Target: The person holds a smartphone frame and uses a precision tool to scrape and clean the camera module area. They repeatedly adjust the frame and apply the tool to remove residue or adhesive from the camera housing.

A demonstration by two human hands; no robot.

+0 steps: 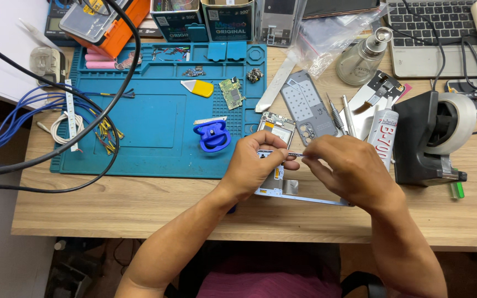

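Observation:
An opened phone frame (278, 128) lies on the wooden desk (139, 204) at the right edge of the blue work mat (150, 127). My left hand (255, 165) rests on its middle and holds it down, fingers curled over it. My right hand (349, 171) pinches a thin metal tool (296, 155) whose tip points left toward my left fingertips above the frame. Most of the frame's lower half is hidden by both hands.
A blue suction cup (212, 135), a yellow pick (199, 87) and a small green circuit board (231, 92) lie on the mat. A grey back cover (305, 105), screwdrivers (335, 116), a glue tube (383, 138), a tape dispenser (434, 138), a glass bottle (362, 55) and a laptop (432, 38) crowd the right.

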